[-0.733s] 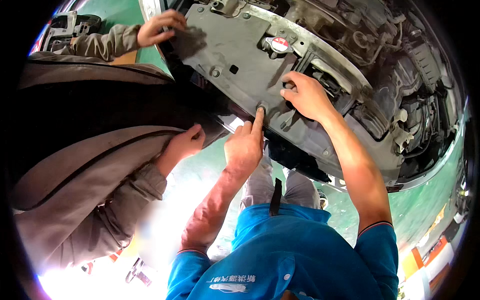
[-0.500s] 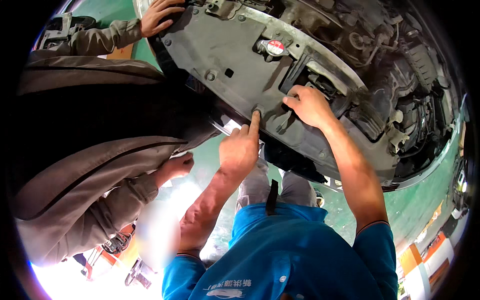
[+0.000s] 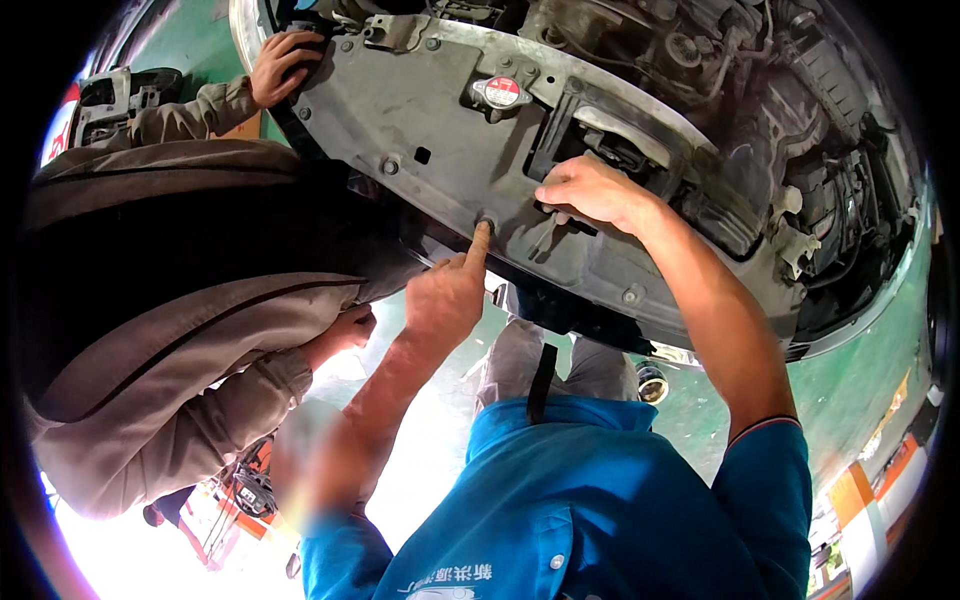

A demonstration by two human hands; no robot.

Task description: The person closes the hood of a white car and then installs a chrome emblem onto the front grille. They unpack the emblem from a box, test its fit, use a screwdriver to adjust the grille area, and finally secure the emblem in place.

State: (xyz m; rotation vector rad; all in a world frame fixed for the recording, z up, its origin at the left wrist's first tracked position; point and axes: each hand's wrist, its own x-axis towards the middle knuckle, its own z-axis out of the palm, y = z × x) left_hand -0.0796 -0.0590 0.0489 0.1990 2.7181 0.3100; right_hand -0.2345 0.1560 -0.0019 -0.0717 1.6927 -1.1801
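Observation:
My left hand (image 3: 446, 296) reaches over the front edge of a dusty grey plastic panel (image 3: 400, 115) in a car's engine bay. Its index finger is stretched out, the tip pressing on a round push clip (image 3: 485, 222); the other fingers are curled and hold nothing. On the same panel, beside a rectangular opening, my right hand (image 3: 600, 192) is closed with thumb and fingers drawn together. What it pinches, if anything, is hidden under the fingers. Just below it a narrow forked piece (image 3: 543, 240) shows at the panel's surface.
Another person in a brown jacket (image 3: 200, 410) stands at left, one hand (image 3: 285, 68) on the panel's corner, the other hand (image 3: 345, 333) curled. A metal radiator cap (image 3: 501, 93) with a red label sits behind the panel's middle. Green floor (image 3: 700, 400) lies below.
The panel sits further left in view, as the picture has shifted. My left index finger stays on the same clip. The right hand's fingers have drawn slightly left over the panel.

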